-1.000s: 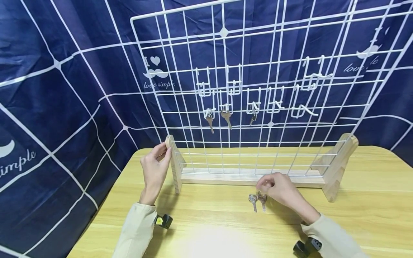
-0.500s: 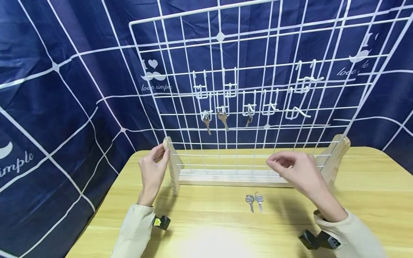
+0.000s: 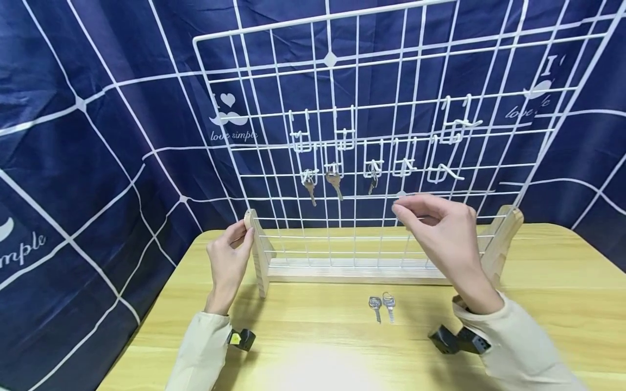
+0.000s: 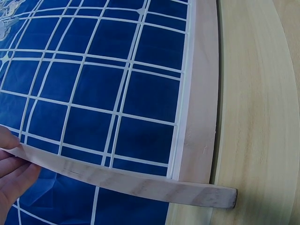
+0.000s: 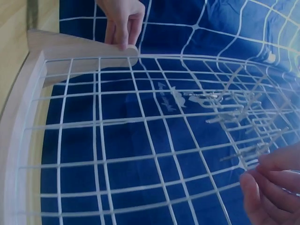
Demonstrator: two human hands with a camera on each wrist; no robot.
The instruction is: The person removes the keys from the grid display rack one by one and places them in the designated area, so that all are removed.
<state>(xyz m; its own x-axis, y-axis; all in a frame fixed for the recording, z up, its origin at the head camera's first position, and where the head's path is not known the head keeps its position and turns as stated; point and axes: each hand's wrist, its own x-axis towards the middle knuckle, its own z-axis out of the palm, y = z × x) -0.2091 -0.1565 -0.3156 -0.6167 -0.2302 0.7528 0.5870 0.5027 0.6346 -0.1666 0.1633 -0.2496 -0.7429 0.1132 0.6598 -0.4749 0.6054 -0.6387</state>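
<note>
My left hand (image 3: 229,265) pinches the top of the wooden side support (image 3: 257,250) of a white wire grid rack (image 3: 359,220). In the left wrist view, fingers (image 4: 21,180) lie against that wooden piece. My right hand (image 3: 442,231) is raised in front of the rack, thumb and forefinger brought together, below the hooks. Whether anything is between those fingertips cannot be made out, even in the right wrist view, where fingers (image 5: 281,180) show at the edge. Two silver keys (image 3: 382,308) with rings lie on the table. Three keys (image 3: 335,183) hang from lower hooks.
Several white wire hooks (image 3: 345,133) are fixed on the grid, some without keys. The rack's wooden base (image 3: 357,274) stands on a light wood table (image 3: 303,320). A dark blue curtain (image 3: 112,179) with white lines hangs behind and at the left.
My right hand has risen from beside the keys on the table to in front of the grid. The left hand keeps its hold on the support. The view has shifted slightly.
</note>
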